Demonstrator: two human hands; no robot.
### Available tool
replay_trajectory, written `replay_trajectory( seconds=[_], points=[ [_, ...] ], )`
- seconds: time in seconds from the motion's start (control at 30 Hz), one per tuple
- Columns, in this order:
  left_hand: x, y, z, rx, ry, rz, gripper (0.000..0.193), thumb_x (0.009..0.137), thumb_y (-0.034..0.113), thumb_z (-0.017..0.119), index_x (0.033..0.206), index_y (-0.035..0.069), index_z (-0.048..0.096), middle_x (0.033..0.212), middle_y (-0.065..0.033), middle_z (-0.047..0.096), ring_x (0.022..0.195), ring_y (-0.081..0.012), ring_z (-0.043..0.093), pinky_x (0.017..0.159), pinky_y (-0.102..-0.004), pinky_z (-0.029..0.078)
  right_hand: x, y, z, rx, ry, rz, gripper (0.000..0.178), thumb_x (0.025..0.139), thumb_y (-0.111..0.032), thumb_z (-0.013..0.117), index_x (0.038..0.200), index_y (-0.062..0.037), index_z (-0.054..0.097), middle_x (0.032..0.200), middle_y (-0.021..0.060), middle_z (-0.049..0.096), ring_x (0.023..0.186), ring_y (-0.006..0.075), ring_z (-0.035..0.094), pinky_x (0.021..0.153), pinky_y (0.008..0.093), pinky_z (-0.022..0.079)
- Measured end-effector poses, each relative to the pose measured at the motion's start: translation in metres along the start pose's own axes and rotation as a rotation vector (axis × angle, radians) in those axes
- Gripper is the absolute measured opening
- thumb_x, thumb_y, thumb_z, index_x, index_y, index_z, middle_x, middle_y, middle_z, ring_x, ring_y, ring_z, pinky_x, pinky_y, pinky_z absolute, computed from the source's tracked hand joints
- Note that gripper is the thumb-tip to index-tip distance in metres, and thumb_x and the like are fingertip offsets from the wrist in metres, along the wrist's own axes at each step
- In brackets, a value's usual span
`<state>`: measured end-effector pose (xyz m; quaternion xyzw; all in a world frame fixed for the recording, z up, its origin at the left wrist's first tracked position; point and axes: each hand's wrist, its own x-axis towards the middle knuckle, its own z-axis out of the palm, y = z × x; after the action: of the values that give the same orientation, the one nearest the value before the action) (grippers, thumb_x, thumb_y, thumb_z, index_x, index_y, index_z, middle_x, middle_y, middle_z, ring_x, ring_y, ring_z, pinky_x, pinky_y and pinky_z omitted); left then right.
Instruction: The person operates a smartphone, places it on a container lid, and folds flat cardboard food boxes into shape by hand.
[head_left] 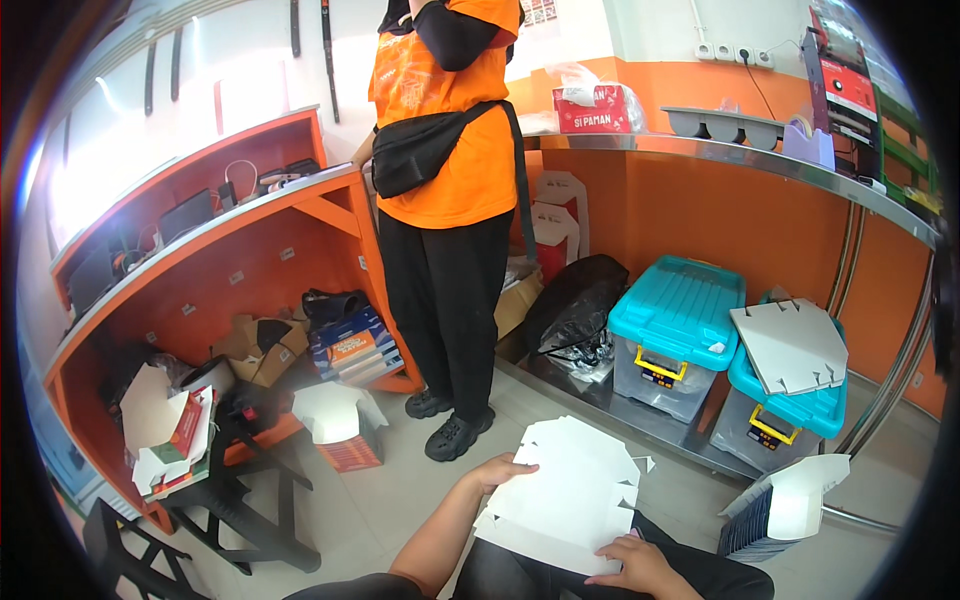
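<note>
A flat white cardboard box blank [565, 490], with notched slots and cut flaps along its edges, lies tilted over my lap. My left hand [498, 472] grips its left edge, thumb on top and the other fingers out of sight beneath. At the lower right edge, my right hand [638, 568] holds the blank, its fingertips on the white face. A small flap sticks out at the blank's right corner. More white flat blanks [790, 345] are stacked on a turquoise-lidded bin to the right.
A person in an orange shirt [445, 170] stands ahead. Open boxes stand on the floor: a red one [340, 425] at left, a dark-sided one [785, 510] at right. A black stool [245, 500] carries cartons. A turquoise-lidded bin [675, 310] sits under the metal table [740, 152].
</note>
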<state>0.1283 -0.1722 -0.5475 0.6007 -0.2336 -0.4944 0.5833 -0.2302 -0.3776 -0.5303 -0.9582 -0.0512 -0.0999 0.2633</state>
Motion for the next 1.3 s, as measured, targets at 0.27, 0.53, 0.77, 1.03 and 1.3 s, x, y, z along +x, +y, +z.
replay_trajectory(
  seconds=[0.27,0.53,0.77,1.03,1.3],
  points=[
    [-0.003,0.002,0.002,-0.028,-0.004,-0.045,0.061,0.101,0.032,0.077,0.142,-0.01,0.061,0.131,-0.0182,0.073,0.116,-0.0249,0.073,0.101,-0.0367,0.058,0.004,-0.01,-0.005,-0.01,0.018,-0.002,0.054,0.079,-0.054,0.09,0.108,-0.0095,0.08,0.097,0.0094,0.075,0.097,0.0337,0.072,0.093,0.0435,0.056],
    [0.0,0.003,0.005,0.062,0.032,-0.019,0.058,0.103,0.034,0.074,0.142,-0.008,0.064,0.131,-0.0175,0.073,0.115,-0.0238,0.072,0.101,-0.0358,0.056,-0.003,-0.026,-0.01,0.134,-0.003,0.087,0.051,0.08,-0.035,0.094,0.119,-0.0071,0.076,0.117,0.0187,0.074,0.108,0.0405,0.069,0.096,0.0473,0.056],
    [0.003,-0.007,-0.001,-0.026,0.016,0.008,0.056,0.103,0.032,0.074,0.14,-0.008,0.065,0.129,-0.0171,0.074,0.112,-0.023,0.073,0.099,-0.0352,0.057,0.0,-0.03,-0.003,0.149,0.004,0.122,0.049,0.081,-0.035,0.094,0.118,-0.0077,0.077,0.118,0.018,0.074,0.108,0.0394,0.07,0.093,0.046,0.058],
    [0.009,-0.016,-0.008,-0.009,0.019,0.032,0.058,0.101,0.034,0.075,0.14,-0.008,0.064,0.127,-0.0172,0.075,0.11,-0.0223,0.074,0.098,-0.0348,0.057,0.002,-0.03,-0.008,0.179,0.008,0.105,0.045,0.085,-0.032,0.091,0.117,-0.006,0.076,0.113,0.0186,0.074,0.099,0.0381,0.072,0.084,0.0449,0.059],
    [0.009,-0.018,-0.007,-0.009,0.035,0.019,0.059,0.101,0.035,0.075,0.14,-0.008,0.064,0.127,-0.0171,0.075,0.11,-0.0231,0.074,0.097,-0.035,0.058,0.002,-0.035,-0.018,0.195,0.044,0.063,0.021,0.099,-0.02,0.074,0.112,-0.0035,0.076,0.109,0.0199,0.073,0.101,0.0428,0.069,0.088,0.0479,0.057]
  ],
)
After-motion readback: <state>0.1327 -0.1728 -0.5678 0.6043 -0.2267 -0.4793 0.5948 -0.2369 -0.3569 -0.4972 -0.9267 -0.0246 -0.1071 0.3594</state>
